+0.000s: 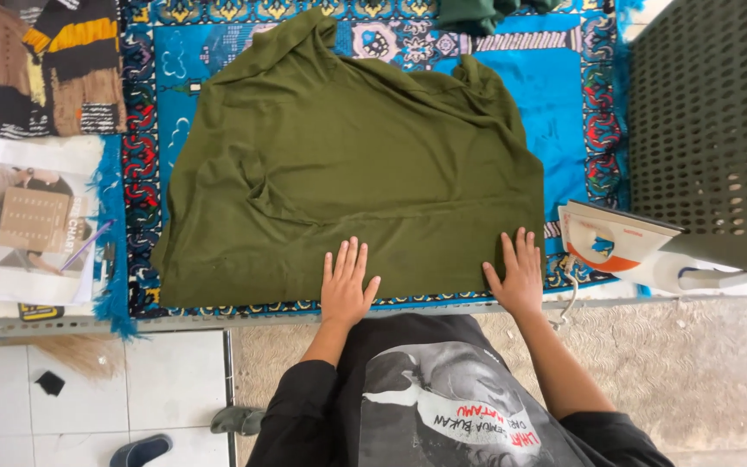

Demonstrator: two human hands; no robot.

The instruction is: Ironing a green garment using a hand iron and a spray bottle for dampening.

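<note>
Two bare hands are laid flat, palms down, on the near hem of an olive-green garment (pixel 356 173). The left hand (pixel 347 285) is placed with fingers extended and slightly spread, pointing away from the body; nothing is gripped, and the palm is pressed onto the cloth. The left forearm is covered by a black sleeve to just behind the wrist. The right hand (pixel 516 275) is positioned at the garment's near right corner, fingers likewise straight and parted, with the outer edge of the palm resting partly on the blue patterned mat (pixel 564 95) beneath. The right forearm is bare and angled outward toward the elbow. The two hands are held well apart, with a span of smooth hem between them.

The garment is spread across the mat, extending away from both hands; folds and creases are visible beyond and to the left of the left hand.

Just to the right of the right hand, a white and orange clothes iron (pixel 620 238) is stood on its heel, apart from the fingers. Beyond the iron, a dark perforated plastic basket (pixel 711 130) is seen. Far to the left of the left hand, a printed paper sheet (pixel 36 220) is laid.
</note>
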